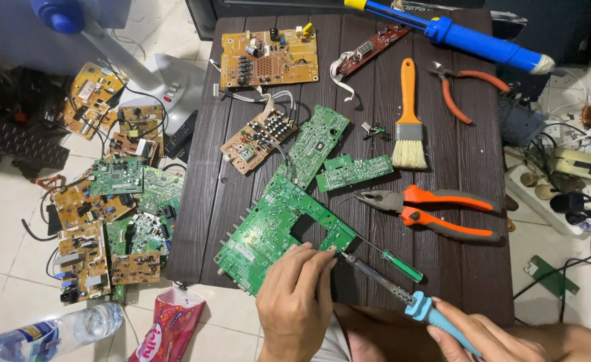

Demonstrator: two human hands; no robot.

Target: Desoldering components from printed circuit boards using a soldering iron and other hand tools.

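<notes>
— Left hand [294, 302]?
— Pinched shut on something tiny at the green circuit board [279, 231] edge; board just beyond fingertips.
— Right hand [483, 335]?
— Wrapped around blue-handled soldering iron [386, 285], tip just beside left fingertips. Green screwdriver [393, 263] lying near.

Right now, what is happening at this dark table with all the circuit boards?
A person is soldering. The left hand rests on the edge of a large green circuit board, fingers pinched at it. The right hand holds a soldering iron by its light blue handle, the tip meeting the board right by those fingers. Orange-handled pliers, a brush and more boards lie on the table; a pile of boards sits on the floor.
</notes>
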